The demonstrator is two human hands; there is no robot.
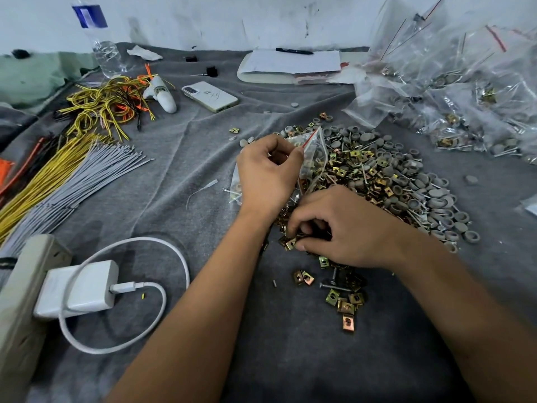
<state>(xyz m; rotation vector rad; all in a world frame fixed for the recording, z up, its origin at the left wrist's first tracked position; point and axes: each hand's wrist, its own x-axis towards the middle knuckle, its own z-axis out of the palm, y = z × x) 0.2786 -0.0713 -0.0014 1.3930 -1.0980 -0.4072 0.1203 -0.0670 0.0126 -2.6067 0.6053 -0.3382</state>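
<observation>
A big heap of brass-coloured metal clips, grey round caps and screws (386,181) lies on the grey cloth (180,210). My left hand (267,173) holds a small clear zip bag (312,149) with a red seal strip, upright at the heap's left edge; some parts are inside it. My right hand (343,228) rests on the near side of the heap, fingers curled, pinching brass clips (290,244) between thumb and fingertips. More loose clips (345,303) lie scattered just in front of it.
Filled clear bags (465,91) pile up at the back right. A phone (209,96), notepad with pen (293,64) and water bottle (101,45) sit at the back. Yellow and grey wire bundles (72,173) lie left. A white charger (78,289) sits in a power strip (20,289).
</observation>
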